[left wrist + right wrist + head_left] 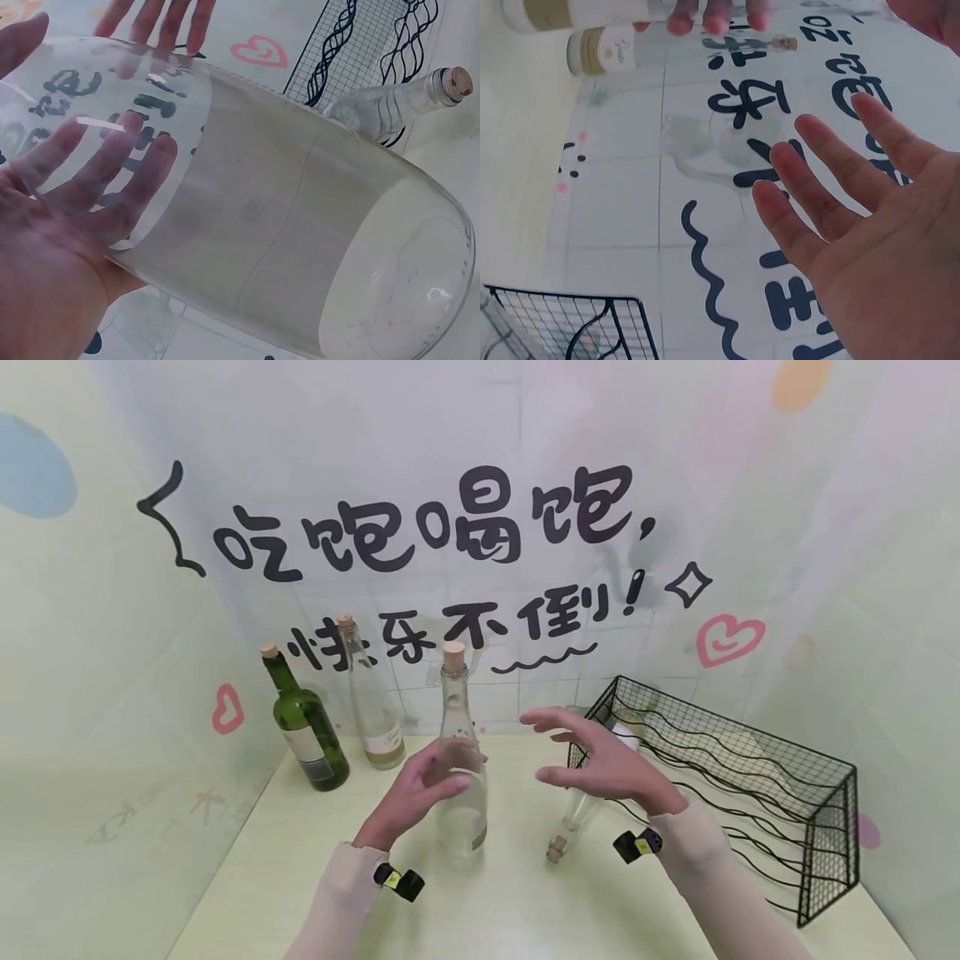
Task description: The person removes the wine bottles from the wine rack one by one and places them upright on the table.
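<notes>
A clear glass bottle (463,822) with a cork in its neck is held by my left hand (408,797), the thumb in front and the fingers behind the glass. In the left wrist view those fingers show through the bottle wall (247,172). To its right, my right hand (603,764) hovers with fingers spread, holding nothing; the right wrist view shows its bare palm (877,277). Below that hand, a second corked clear bottle (581,814) lies on its side in a black wire rack (828,843), partly hidden by the hand.
At the back left stand a corked green bottle (309,735) with a pale label and another corked clear bottle (378,718). All rest on a pale table (517,910). Behind is a wall covering (465,427) with dark lettering.
</notes>
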{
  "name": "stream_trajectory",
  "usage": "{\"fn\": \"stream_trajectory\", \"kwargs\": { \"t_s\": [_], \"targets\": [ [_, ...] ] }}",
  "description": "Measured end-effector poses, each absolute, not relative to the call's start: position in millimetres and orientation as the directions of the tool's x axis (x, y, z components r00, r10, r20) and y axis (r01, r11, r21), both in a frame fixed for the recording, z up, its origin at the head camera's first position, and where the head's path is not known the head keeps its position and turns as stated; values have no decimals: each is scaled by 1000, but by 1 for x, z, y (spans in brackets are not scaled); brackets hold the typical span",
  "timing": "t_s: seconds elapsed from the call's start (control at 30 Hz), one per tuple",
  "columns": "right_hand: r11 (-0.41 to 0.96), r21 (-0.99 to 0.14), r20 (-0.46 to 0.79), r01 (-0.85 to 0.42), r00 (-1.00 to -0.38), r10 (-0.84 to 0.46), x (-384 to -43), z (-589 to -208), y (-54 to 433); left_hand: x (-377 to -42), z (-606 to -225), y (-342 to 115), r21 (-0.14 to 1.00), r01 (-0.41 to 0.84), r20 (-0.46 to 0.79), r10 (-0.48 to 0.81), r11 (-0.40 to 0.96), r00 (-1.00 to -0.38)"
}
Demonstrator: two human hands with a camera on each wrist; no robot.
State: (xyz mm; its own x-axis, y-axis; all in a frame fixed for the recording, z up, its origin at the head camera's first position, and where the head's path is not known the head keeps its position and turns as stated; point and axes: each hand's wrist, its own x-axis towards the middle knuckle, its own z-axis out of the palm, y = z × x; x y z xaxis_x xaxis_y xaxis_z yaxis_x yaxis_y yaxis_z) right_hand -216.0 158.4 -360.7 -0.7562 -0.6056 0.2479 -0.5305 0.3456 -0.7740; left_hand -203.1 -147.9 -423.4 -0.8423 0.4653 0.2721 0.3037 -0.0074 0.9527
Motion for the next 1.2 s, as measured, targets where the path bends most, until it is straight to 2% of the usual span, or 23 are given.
{"fn": "stream_trajectory", "kwargs": {
  "t_s": [0.27, 0.63, 1.2],
  "targets": [
    [466, -728, 224, -503, -817, -531, -205, -369, 183, -203, -424, -162, 944, 329, 297, 409, 9, -863],
    [587, -643, 274, -492, -863, -424, -189, -390, 226, -207, -422, -183, 939, 338, 297, 343, 64, -891],
    [724, -445, 435, -528, -834, -341, -171, -424, 279, -207, -421, -212, 919, 369, 339, 202, 137, -919]
  ]
}}
